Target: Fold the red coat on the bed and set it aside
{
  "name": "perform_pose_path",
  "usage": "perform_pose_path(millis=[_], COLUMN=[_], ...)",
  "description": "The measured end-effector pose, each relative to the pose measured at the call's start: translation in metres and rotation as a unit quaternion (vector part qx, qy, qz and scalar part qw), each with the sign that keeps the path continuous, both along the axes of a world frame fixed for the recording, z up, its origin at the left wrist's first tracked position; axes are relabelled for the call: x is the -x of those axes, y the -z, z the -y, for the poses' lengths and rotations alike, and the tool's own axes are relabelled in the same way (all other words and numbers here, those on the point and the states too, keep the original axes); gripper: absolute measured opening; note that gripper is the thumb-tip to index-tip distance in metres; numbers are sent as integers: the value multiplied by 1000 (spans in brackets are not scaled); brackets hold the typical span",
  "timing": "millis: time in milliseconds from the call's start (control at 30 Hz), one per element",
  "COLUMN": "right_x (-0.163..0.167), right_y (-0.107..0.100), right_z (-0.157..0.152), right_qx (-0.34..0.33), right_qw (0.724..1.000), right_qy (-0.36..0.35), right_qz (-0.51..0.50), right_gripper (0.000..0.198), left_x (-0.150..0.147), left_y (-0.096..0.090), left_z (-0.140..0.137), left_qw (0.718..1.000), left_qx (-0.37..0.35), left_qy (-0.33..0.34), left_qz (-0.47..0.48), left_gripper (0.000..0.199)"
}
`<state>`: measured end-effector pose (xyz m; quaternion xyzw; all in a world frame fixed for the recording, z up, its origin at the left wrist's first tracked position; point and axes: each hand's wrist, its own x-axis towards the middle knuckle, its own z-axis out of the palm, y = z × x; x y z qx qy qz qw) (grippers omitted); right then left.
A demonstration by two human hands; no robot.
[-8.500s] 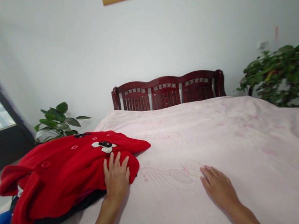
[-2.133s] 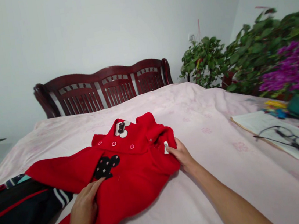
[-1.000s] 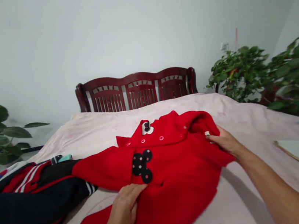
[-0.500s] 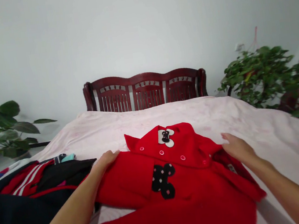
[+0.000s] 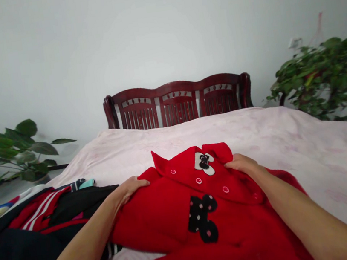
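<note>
A red hooded-looking coat (image 5: 162, 209) lies spread in front of me, with round buttons along a slanted edge. It bears a black spotted patch (image 5: 201, 216) and a smaller black and white patch (image 5: 204, 162) higher up. At the coat's left side, my left hand (image 5: 133, 187) grips its edge, thumb on top and the other fingers tucked out of sight. My right hand (image 5: 243, 164) is closed on the upper right part, near the small patch; the cloth hides some of its fingertips.
Beneath the coat is a bed with a pale pink sheet (image 5: 175, 140). A pile of dark, red and striped clothes (image 5: 18, 246) lies at the left. A dark wooden headboard (image 5: 178, 103) stands at the back, with leafy plants at left (image 5: 21, 151) and right (image 5: 330, 77).
My right hand has moved left from the coat's right side to its upper part and closed on it. My left hand stays at the left edge. The view has turned slightly left.
</note>
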<state>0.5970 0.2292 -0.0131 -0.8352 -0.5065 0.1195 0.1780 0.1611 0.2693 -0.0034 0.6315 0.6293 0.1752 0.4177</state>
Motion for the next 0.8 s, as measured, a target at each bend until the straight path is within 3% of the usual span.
perform_pose_path(millis=[67, 133, 200, 300, 367, 467, 533, 600, 667, 800], right_x=[7, 13, 17, 15, 9, 3, 5, 15, 32, 87], right_y=[-3, -15, -32, -56, -61, -48, -31, -16, -6, -10], right_z=[7, 14, 17, 16, 11, 5, 5, 9, 19, 64], right_qx=[-17, -97, -218, -336, -302, -83, 17, 28, 25, -30], right_qw=[1000, 994, 972, 930, 931, 970, 978, 978, 974, 948], right_qy=[12, 37, 52, 30, 0, -13, -20, -57, -108, -271], right_qz=[8, 28, 65, 147, 205, 228, 208, 198, 198, 164], right_gripper=[42, 43, 45, 44, 44, 45, 41, 37, 36, 36], left_x=[-1, 1, 6, 15, 25, 46, 63, 78, 87, 90], left_y=[-15, -33, -50, -62, -55, -31, -14, -2, 5, 13], left_z=[17, 41, 67, 92, 90, 64, 45, 31, 25, 21], left_qw=[997, 979, 932, 879, 895, 957, 980, 991, 995, 984], left_qx=[-57, -191, -341, -416, -390, -265, -160, -77, -39, -99], left_qy=[-25, -67, -126, -218, -195, -45, -3, 22, 39, -9], left_qz=[42, 37, -16, -76, -95, -112, -121, -104, -80, -149], left_gripper=[40, 42, 41, 46, 59, 82, 81, 70, 68, 82])
